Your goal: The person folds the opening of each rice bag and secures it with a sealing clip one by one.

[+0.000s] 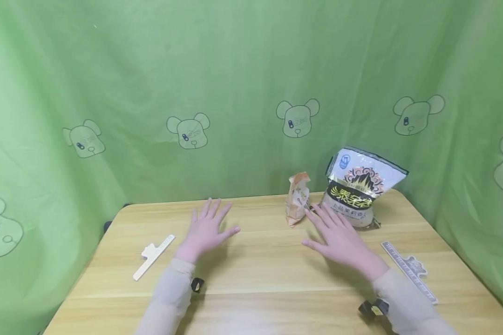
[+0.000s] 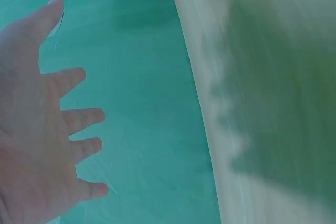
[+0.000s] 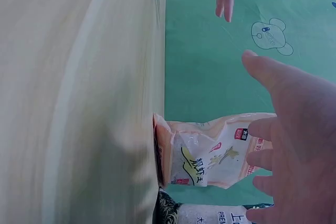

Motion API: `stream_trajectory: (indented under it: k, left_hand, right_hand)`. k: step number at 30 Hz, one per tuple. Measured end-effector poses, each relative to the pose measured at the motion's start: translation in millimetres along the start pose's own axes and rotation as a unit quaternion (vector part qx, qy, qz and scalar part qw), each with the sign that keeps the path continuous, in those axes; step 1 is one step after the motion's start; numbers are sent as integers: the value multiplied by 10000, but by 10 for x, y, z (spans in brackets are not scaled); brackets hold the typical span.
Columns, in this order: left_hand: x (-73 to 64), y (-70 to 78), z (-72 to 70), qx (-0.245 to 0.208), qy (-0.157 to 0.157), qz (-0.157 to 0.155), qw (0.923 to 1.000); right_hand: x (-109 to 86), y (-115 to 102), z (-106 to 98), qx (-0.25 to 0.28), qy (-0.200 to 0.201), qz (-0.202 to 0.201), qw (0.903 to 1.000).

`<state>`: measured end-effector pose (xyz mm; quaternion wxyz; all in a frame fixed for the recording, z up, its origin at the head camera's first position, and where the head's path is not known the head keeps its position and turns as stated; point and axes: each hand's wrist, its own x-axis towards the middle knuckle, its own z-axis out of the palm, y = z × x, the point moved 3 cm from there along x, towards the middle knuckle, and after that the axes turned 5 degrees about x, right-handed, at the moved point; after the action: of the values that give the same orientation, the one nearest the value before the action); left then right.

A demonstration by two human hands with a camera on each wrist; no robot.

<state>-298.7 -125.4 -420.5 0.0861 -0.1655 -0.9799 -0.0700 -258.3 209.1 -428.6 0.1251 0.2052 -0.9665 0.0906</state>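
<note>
Nearest, see a grey clip (image 1: 411,271) flat on the worktop (image 1: 260,274) at right, then a white clip (image 1: 152,255) at left, both loose. Above the worktop, see the left hand (image 1: 205,234) and right hand (image 1: 339,238) with fingers (image 2: 84,121) spread wide, gripping nothing. Farther, find a small packet (image 1: 298,200) standing just beside a large bag (image 1: 354,193), both without visible clips. Looks unstarted, though could equally be finished.

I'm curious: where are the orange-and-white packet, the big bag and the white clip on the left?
Orange-and-white packet (image 3: 210,149), right wrist view: middle of its printed front.
Big bag (image 1: 353,195), head view: black band across its front.
White clip (image 1: 154,257), head view: middle of its long bar.
</note>
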Motion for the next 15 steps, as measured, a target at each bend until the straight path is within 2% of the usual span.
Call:
stream_trajectory:
  k: [5, 15]
  left_hand:
    - [147, 149, 0, -37, 112, 278, 9995]
    - [487, 521, 25, -235, 536, 814, 9950]
  right_hand:
    - [85, 6, 7, -10, 37, 83, 10000]
    - [275, -10, 62, 649, 186, 285, 9973]
